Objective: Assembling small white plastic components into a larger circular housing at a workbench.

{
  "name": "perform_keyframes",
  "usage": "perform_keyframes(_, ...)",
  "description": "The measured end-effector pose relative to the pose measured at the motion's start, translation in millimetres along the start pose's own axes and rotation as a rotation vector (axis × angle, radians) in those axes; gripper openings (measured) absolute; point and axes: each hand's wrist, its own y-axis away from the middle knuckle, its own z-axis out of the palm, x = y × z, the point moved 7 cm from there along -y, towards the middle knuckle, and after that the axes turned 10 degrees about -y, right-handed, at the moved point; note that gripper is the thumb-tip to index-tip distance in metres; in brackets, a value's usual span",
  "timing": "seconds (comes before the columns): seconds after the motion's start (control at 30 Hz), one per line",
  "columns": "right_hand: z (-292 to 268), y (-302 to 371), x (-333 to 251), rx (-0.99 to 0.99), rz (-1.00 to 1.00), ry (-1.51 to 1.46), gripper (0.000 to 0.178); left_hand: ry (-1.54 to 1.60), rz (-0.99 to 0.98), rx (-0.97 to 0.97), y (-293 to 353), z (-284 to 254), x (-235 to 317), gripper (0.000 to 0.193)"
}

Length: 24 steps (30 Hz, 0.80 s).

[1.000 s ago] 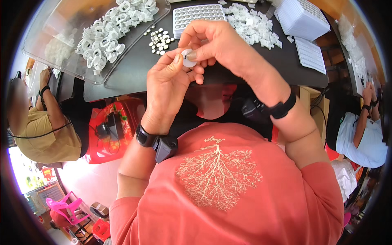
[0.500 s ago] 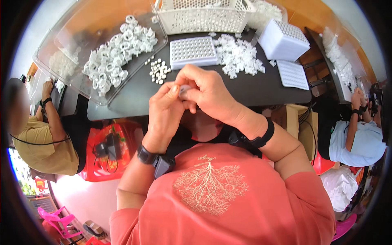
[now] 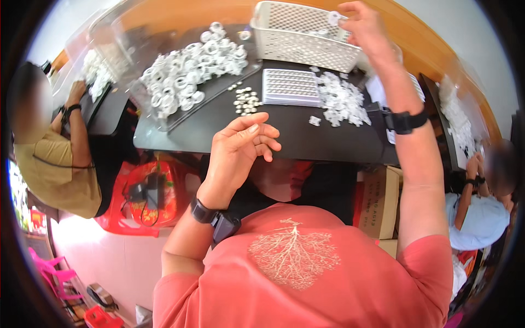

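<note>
My right hand is stretched far out over a white perforated basket at the back of the black table. Its fingertips pinch a small white ring part. Near the table's front edge my left hand hovers with its fingers loosely spread and nothing in it. Between the hands lie a white grid tray, a heap of small clear parts and a cluster of little round caps.
A clear tray of white rings sits at the table's left. One person in a tan shirt works at left, another in light blue at right. A red stool and a cardboard box stand below the table.
My hands were together in front of me working one small part. The right hand has since lifted away to the basket with the part, and the left hand has opened.
</note>
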Motion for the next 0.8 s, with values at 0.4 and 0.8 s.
perform_keyframes(0.4,268.3,73.9,-7.1,-0.469,-0.193,0.404,0.018,0.056,0.159,0.379,31.2,-88.4,24.5,0.030)
perform_keyframes(0.8,285.7,58.0,18.6,-0.595,-0.121,0.433,0.018,0.134,0.146,0.326,32.2,-95.4,25.5,0.035)
